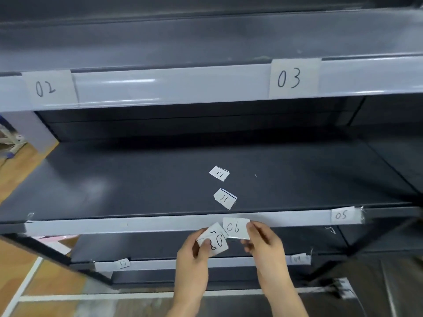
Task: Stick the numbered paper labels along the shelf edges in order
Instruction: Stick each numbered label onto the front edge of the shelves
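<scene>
Position: the 06 label (235,227) sits against the middle shelf edge (137,226), at 6 o'clock of the loose 11 label (224,199) and well apart from the stuck 05 label (341,215) at its 3 o'clock.

Grip state: your right grip (263,239) pinches the 06 label by its right end. Your left grip (194,250) is curled round a small stack of labels (216,243), thumb on top.

Orientation: the 06 label's long axis runs 9 to 3 along the edge, digits upright, tops toward 12, with a slight tilt. The stack lies skewed; its top number is hard to read.

Risks, as judged:
- The lower margin of 06 appears to overhang the strip; pressed as is, it likely peels or sets crooked.
- The stack touches the left corner of 06; any exposed adhesive could snag it.
- One-end hold lets the free end swing, so it could set tilted.
</scene>
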